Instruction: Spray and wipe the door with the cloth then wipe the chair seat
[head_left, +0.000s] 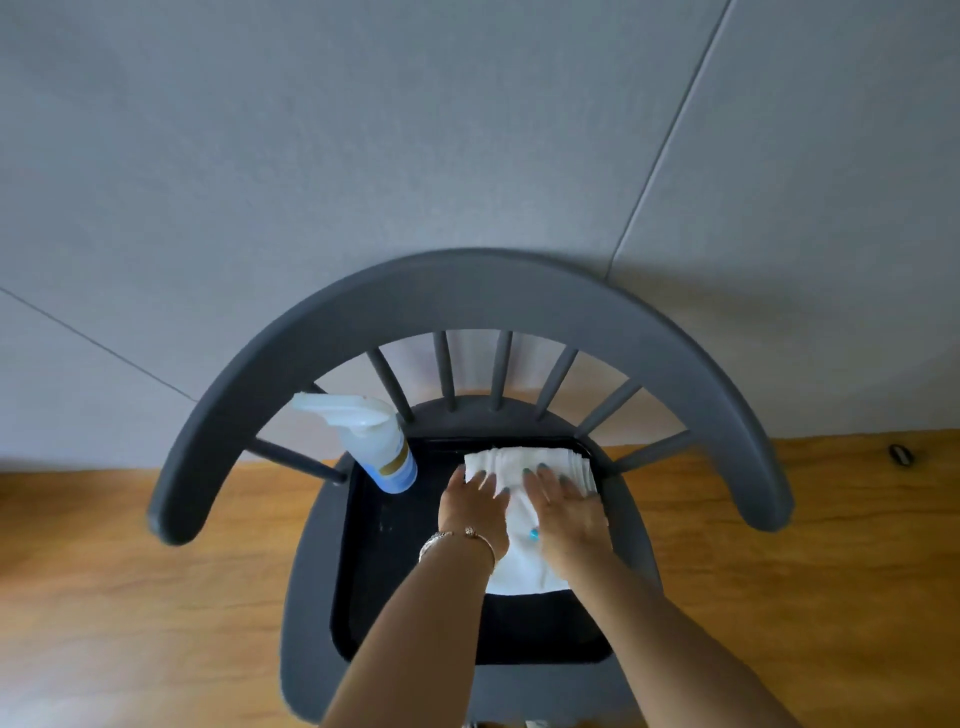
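1. The wall (363, 156), grey and panelled, fills everything behind the chair; I cannot tell from here whether any of these panels is the door the task speaks of.
2. The floor (104, 571) is warm wood and runs on both sides of the chair.
3. The chair (467, 291) is dark grey, with a curved back rail and spindles. Its seat (395, 571) is a black pad, and that is the landmark for the rest.
4. The cloth (524, 566) is white and folded, lying on the back right part of the seat, with a small blue mark showing between the two hands.
5. The spray bottle (387, 452) stands at the back left corner of the seat, just beside the spindles, well apart from the cloth.
6. The left hand (470, 512) lies flat on the cloth, fingers spread and straight, with bracelets on the wrist.
7. The right hand (566, 512) presses flat just beside it on the cloth, fingers straight, holding nothing.
8. To my eye the seat wipe is in hand. It would go best with both palms kept flat, the cloth kept folded, long strokes from the back of the seat to the front, and the bottle lifted so its corner gets wiped too.
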